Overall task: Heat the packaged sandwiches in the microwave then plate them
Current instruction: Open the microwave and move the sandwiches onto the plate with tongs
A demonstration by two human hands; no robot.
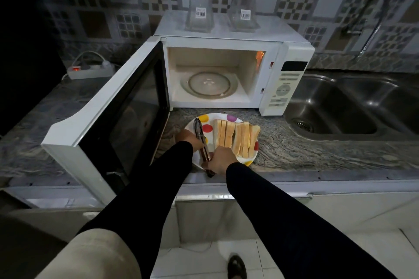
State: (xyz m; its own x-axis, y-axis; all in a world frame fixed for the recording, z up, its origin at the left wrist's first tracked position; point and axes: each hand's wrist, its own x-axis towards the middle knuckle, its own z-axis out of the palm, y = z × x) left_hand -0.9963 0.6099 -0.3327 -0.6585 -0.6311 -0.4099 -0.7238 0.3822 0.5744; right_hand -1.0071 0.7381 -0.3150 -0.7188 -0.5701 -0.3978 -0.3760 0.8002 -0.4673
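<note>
Sandwiches (235, 138) are seen already stacked on edge in a row on the plate (229, 118), which sits on the worktop (317, 152) just in front of the open microwave (226, 70). The row runs left to right, slices upright. Bread looks soft, pale, crusts tan. The plate is round, white with coloured dots, glossy.

Tongs (201, 140) lie with the long axis running away from the body, tips on the plate's left part, handle end toward the worktop edge. The right hand (221, 161) is curled round the tongs' handle end, just beside the near end of the sandwich row. The left hand (188, 139) is at the plate's left rim next to the tongs; whether its fingers grip anything cannot be told, being partly hidden.

The sandwiches lie right of the tongs, touching or nearly so; the right hand is nearer to them.

The microwave cavity holds only the glass turntable (208, 85). Two clear, empty plastic packages (200, 12) stand on top of it. A steel sink (340, 106) is to the right. The task is judged nearly done.
</note>
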